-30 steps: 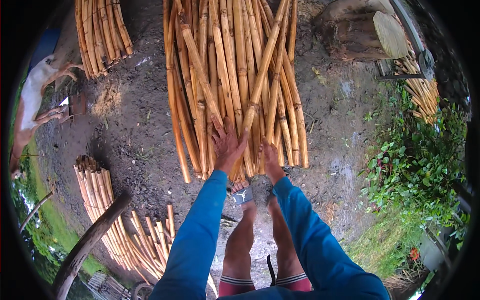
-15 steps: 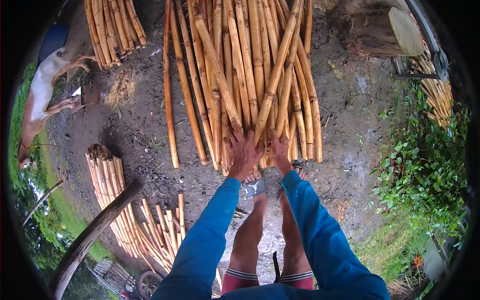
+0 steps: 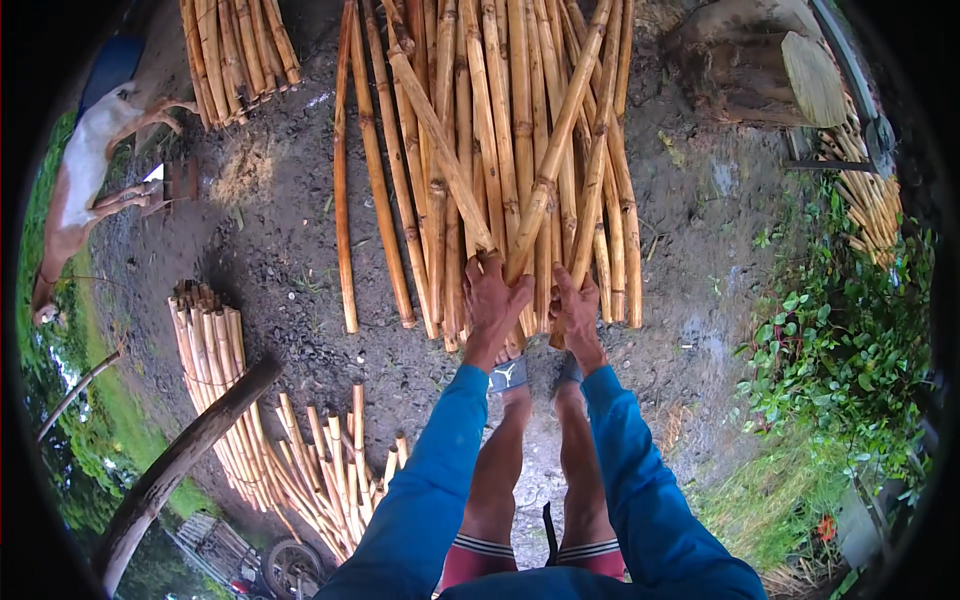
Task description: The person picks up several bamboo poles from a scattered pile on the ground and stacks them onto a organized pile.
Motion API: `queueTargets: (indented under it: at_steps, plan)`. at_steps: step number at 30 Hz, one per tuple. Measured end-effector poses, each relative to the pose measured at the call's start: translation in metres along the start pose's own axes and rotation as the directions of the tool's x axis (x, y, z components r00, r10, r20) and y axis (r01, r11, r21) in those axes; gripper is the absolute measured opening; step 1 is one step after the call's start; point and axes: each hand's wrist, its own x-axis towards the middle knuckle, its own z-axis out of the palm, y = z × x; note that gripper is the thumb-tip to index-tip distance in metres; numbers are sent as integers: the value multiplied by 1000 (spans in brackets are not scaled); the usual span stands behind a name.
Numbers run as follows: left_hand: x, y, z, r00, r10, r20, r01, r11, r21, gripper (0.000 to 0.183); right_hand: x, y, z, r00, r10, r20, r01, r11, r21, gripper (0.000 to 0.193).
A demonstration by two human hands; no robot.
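Note:
A large pile of yellow-brown bamboo poles (image 3: 522,120) lies on the ground before me, with several poles slanting across the top. My left hand (image 3: 492,303) is closed at the near end of a slanting bamboo pole (image 3: 440,155), its fingertips bent over that end and its thumb pointing right. Just to its right, my right hand (image 3: 576,308) is wrapped around the near end of another bamboo pole (image 3: 592,190). A third pole (image 3: 545,180), leaning the other way, comes down between the hands. The palms hide part of the pole ends.
More bamboo bundles lie at the far left (image 3: 240,50) and near left (image 3: 215,350), with loose poles (image 3: 335,465) beside. A weathered wooden post (image 3: 190,470) slants up at lower left. A goat (image 3: 85,180) stands left; a cut log (image 3: 760,75) lies far right, leafy plants (image 3: 840,360) nearer.
My left hand's spread fingers have bent in at the pole end. My right hand has closed around its pole and shifted slightly right and nearer to me.

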Motion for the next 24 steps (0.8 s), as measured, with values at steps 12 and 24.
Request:
queueTargets:
  at_steps: [12,24]
  plan:
    - [13,-54,10,897,274,347,-394,851,347,50,32,70,-19,995,55,79,-39,981,-188,35]
    - [10,-75,21,865,-147,479,254,953,-167,94,26,72,-10,970,-91,225,145,960,-238,72]
